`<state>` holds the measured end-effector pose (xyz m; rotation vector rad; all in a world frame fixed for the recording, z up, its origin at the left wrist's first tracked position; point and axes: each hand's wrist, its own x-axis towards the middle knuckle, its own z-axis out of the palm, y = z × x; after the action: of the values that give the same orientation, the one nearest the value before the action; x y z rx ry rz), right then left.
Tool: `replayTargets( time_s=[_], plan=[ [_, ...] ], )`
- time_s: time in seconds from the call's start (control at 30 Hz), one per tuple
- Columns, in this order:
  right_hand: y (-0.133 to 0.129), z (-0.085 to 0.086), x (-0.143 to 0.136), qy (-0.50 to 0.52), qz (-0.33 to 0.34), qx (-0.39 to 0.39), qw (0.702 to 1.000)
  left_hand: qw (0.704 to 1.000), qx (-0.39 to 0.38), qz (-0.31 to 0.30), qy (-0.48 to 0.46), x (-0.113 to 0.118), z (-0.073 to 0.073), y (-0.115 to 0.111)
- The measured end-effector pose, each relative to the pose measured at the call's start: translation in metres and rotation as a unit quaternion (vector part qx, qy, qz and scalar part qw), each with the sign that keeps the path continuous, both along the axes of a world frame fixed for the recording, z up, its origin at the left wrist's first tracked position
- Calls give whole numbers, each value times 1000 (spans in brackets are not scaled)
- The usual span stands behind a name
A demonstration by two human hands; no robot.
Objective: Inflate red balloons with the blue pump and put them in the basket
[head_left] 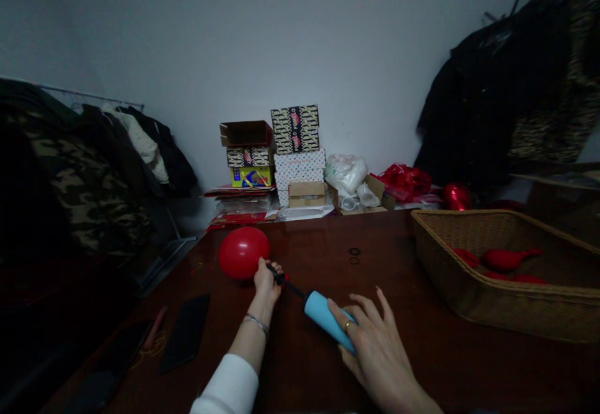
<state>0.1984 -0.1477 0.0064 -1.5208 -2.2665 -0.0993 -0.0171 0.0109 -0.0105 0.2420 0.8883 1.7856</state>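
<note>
A red balloon (pixel 244 252), round and partly inflated, sits at the far end of a hand balloon pump. My left hand (pixel 266 279) is closed around the balloon's neck and the pump's black nozzle end; the fingers hide where the two meet. The balloon pump (pixel 329 320) has a light blue body and a thin black rod between that body and my left hand. My right hand (pixel 375 345) grips the blue body between thumb and nearer fingers, while its other fingers are lifted and spread.
On the right of the brown table (pixel 319 245) stands a wicker basket (pixel 510 307) with several red balloons (pixel 506 259). Two black rings (pixel 354 256) lie mid-table. A dark flat tablet-like object (pixel 185 333) is at left. Stacked boxes (pixel 300 173) and plastic bags (pixel 347 173) line the back.
</note>
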Motion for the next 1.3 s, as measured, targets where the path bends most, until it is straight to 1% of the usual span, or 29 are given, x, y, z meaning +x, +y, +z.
replayTargets(
  time_s=[0.13,0.23,0.37,0.5,0.63,0.77,0.9,1.0,1.13,1.2,1.3],
  plan=[
    [3,-4,-6,-4,-16,7,1000,1000,5,-14,15,15,-7,-6],
    [7,-8,-10,6,-28,6,1000,1000,1,-20,21,33,-13,-14],
    [10,-14,-13,15,-42,15,999,999,-4,-48,20,55,-17,-25],
    [11,-19,-16,19,-48,20,998,998,-1,-60,24,60,-19,-29],
    [10,-21,-18,23,-33,15,999,998,-14,-53,30,54,-20,-26],
    [9,-18,-18,18,-24,2,1000,999,-13,-43,28,45,-20,-20],
    [6,-13,-14,15,-5,-8,1000,1000,-9,-18,20,27,-17,-11],
    [3,-7,-9,9,13,0,1000,1000,-13,-4,23,7,-10,-3],
    [1,-1,-2,17,37,5,999,1000,-3,3,21,-17,4,6],
    [1,1,2,23,45,7,999,1000,1,8,24,-23,10,9],
    [2,1,5,29,41,9,999,1000,-1,12,25,-23,14,10]
  ],
)
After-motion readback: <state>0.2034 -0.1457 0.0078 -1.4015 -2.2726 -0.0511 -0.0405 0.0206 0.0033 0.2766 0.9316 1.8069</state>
